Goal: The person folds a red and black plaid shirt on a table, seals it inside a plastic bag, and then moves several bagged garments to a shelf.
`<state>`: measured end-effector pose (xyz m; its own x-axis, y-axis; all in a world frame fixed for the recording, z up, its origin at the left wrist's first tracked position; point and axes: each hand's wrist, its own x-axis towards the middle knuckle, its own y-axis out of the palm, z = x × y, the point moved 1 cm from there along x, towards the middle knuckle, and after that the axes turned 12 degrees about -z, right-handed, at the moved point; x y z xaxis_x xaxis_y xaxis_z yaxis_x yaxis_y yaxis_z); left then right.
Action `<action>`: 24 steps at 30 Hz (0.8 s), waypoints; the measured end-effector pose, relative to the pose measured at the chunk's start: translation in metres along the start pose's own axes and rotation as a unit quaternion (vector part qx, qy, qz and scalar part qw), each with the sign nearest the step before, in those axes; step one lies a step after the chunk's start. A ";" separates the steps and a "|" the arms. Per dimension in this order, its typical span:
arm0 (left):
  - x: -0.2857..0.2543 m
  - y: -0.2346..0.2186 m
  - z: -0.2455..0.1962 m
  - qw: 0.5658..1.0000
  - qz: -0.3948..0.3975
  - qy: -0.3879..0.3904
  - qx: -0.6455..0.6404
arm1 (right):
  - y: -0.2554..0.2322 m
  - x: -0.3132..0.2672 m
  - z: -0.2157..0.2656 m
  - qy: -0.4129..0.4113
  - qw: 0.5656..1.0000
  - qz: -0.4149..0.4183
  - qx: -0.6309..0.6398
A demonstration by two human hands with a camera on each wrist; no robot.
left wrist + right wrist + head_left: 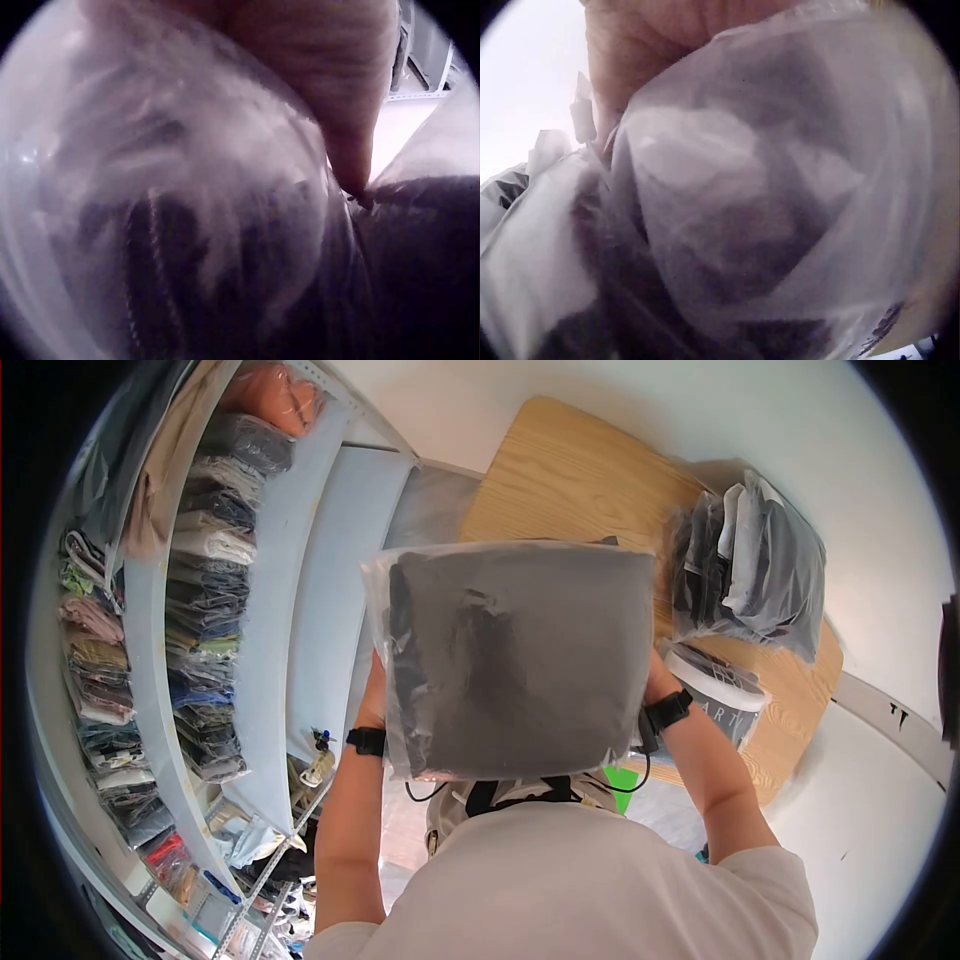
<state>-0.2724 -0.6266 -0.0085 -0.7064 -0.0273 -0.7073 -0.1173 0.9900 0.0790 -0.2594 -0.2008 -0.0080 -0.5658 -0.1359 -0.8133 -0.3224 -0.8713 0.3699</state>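
A dark grey folded garment in a clear plastic bag [530, 660] is held level in front of my body, between both hands. My left hand [372, 695] grips its left side, with the fingers mostly hidden behind the package. In the left wrist view, the left hand [322, 67] lies against cloudy plastic, with dark stitched cloth [150, 277] showing through. My right hand [660, 680] holds the opposite side, its fingers likewise covered. Wrinkled clear plastic [735, 187] bulges below the right hand [637, 45] in the right wrist view.
On the left, shelves [275, 590] carry stacks of bagged clothes [212, 610]. Beyond the package is a wooden table [570, 470] bearing a pile of bagged garments [755, 560] and a bagged item with white lettering [715, 705]. A white wall [880, 560] borders it.
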 end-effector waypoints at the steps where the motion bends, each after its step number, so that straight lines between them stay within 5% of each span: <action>1: -0.005 0.002 -0.001 1.000 -0.003 0.000 -0.002 | 0.006 -0.008 0.000 -0.004 1.000 -0.015 0.007; 5: -0.041 0.012 -0.013 0.997 -0.033 -0.057 -0.042 | -0.016 -0.074 -0.024 0.002 1.000 -0.015 0.015; 9: -0.075 0.007 -0.022 0.998 -0.049 -0.016 0.023 | 0.015 -0.085 -0.024 0.009 1.000 0.025 0.009; 13: -0.112 -0.004 -0.048 0.997 -0.062 -0.004 -0.045 | 0.047 -0.091 -0.015 0.010 0.997 0.073 -0.004; 15: -0.127 -0.029 -0.053 0.997 -0.049 -0.047 -0.043 | 0.056 -0.108 -0.016 0.005 0.994 0.107 -0.011; 18: -0.157 -0.048 -0.084 0.993 -0.057 0.096 0.027 | 0.070 -0.121 -0.010 -0.025 0.982 0.184 -0.022; 20: -0.183 -0.071 -0.107 0.991 -0.061 0.112 0.032 | 0.067 -0.130 -0.003 -0.055 0.968 0.243 -0.033; 22: -0.208 -0.088 -0.130 0.991 -0.039 0.125 -0.033 | 0.130 -0.120 0.019 -0.082 0.950 0.297 -0.046; 23: -0.217 -0.099 -0.139 0.987 -0.029 0.149 -0.058 | 0.118 -0.167 0.011 -0.095 0.941 0.321 -0.054; 24: -0.226 -0.111 -0.152 0.982 -0.031 0.176 -0.060 | 0.143 -0.133 0.026 -0.108 0.931 0.344 -0.064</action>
<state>-0.2056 -0.7515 0.2497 -0.8905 -0.1540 -0.4282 -0.2338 0.9622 0.1400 -0.2500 -0.2948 0.1650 -0.7485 -0.5962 -0.2903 0.2565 -0.6640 0.7023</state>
